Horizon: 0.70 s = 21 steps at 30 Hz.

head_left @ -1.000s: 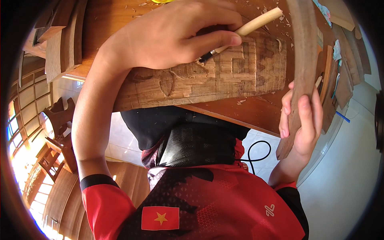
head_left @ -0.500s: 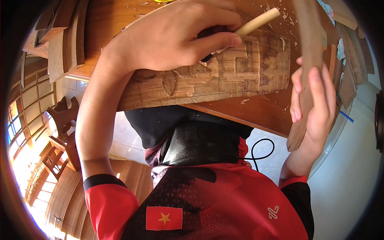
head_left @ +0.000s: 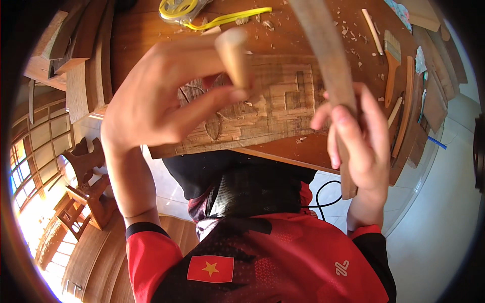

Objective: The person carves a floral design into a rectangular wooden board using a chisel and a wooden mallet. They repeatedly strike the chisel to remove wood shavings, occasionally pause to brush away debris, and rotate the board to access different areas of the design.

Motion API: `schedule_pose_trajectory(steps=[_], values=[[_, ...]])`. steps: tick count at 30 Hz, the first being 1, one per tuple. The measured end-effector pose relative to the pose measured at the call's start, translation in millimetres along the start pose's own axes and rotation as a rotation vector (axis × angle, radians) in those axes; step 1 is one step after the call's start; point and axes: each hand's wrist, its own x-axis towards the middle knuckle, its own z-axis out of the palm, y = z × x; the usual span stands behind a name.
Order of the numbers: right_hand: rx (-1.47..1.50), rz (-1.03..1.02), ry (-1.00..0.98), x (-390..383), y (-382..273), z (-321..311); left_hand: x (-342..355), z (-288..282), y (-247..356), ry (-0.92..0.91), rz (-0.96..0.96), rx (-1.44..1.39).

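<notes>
My left hand (head_left: 151, 98), blurred by motion, is closed round the pale wooden handle of a chisel (head_left: 235, 55), held above a carved wooden board (head_left: 252, 123). The chisel's blade is hidden behind the hand and cannot be seen. Shallow rectangular and curved cuts mark the board, which lies along the near edge of the table. At the right, my right hand (head_left: 362, 146) grips the lower part of a long brown wooden bar (head_left: 328, 50). The bar rises over the board's right end and runs out of the top of the view.
Wood chips lie scattered on the brown table (head_left: 283, 43). A yellow strap (head_left: 230, 17) and a roll of yellow tape (head_left: 177, 7) are at the far side. To the right are a paintbrush (head_left: 391, 60), a thin light-handled tool (head_left: 373, 33) and wooden strips (head_left: 404, 113). Planks (head_left: 83, 76) stand left.
My left hand has lifted off the board and moved left with the chisel, whose handle now points up. My right hand and the wooden bar have moved left, nearer the board.
</notes>
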Motion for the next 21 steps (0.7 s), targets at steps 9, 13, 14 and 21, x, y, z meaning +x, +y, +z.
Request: schedule_pose_trajectory(steps=[9,13,14,21], values=[[-0.324,-0.183,-0.176,16.0,5.2,35.3,-62.6,13.2,6.0,0.333,-0.122,0.067],[-0.285,-0.2,-0.139,17.2,10.6,48.4,-73.8,18.5,4.4,0.547,-0.221,0.114],[-0.238,-0.129,-0.121,15.5,6.5,52.2,-73.6,20.5,5.7,0.569,-0.254,0.105],[-0.336,-0.198,-0.011,16.4,15.7,63.7,-63.3,33.5,19.9,0.611,-0.417,-0.068]])
